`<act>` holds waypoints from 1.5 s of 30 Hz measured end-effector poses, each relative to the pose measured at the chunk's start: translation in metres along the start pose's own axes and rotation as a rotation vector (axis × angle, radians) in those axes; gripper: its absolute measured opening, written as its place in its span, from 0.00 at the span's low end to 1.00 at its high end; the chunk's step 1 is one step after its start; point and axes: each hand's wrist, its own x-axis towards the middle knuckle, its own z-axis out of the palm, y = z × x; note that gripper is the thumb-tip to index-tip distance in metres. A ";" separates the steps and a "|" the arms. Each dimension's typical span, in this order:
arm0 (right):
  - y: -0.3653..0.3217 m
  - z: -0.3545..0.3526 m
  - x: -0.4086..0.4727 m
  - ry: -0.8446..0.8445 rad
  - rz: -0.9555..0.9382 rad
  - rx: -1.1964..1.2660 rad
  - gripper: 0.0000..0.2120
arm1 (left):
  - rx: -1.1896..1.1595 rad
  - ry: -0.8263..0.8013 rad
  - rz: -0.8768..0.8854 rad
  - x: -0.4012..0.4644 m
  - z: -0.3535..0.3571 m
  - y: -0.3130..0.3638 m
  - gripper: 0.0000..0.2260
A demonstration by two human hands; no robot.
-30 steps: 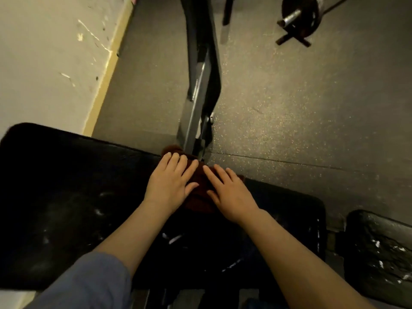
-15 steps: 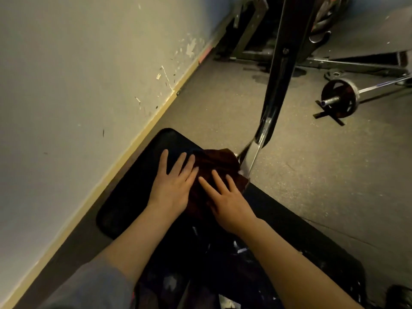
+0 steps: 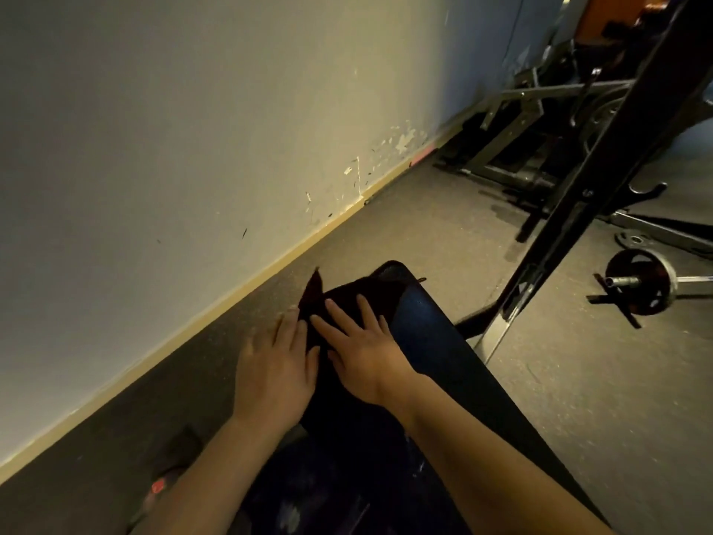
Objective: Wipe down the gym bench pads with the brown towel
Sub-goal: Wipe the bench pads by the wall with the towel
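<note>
Down at the far end of the long black padded gym bench pad [image 3: 436,341] is where both my hands are right now. My left hand [image 3: 276,370] and right hand [image 3: 362,353] lie side by side, fingers straight and spread, pressing flat on the dark brown cloth towel [image 3: 343,299]. No curling or pinching, just palms down. The towel is spread over the rounded tip of the pad, on its wall side, and one pointed corner of it sticks up off the pad's edge just past my left fingertips. It's so dark it nearly blends into the pad, so I can't tell exactly where its near edge ends under my hands.

To the left runs the cream painted wall [image 3: 173,148] with chipped paint low down, meeting the grey speckled rubber floor [image 3: 578,399] along a pale yellow baseboard strip [image 3: 231,295]. On the right, a black slanted steel upright post [image 3: 578,195] crosses close beside the pad. Well apart from the bench, a barbell with a round black weight plate [image 3: 638,281] sits on the floor, and more dark metal gym frames [image 3: 521,121] stand back along the wall.
</note>
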 end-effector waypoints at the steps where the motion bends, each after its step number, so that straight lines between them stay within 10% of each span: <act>1: -0.006 0.003 -0.003 0.004 -0.021 -0.007 0.27 | -0.045 0.064 -0.005 -0.008 0.006 -0.005 0.23; 24: -0.040 0.028 -0.047 -0.028 -0.001 0.097 0.34 | -0.112 0.625 0.138 -0.074 0.055 -0.026 0.17; 45: -0.021 0.050 -0.016 0.196 -0.068 -0.100 0.29 | -0.787 0.376 -0.111 -0.049 0.099 -0.007 0.28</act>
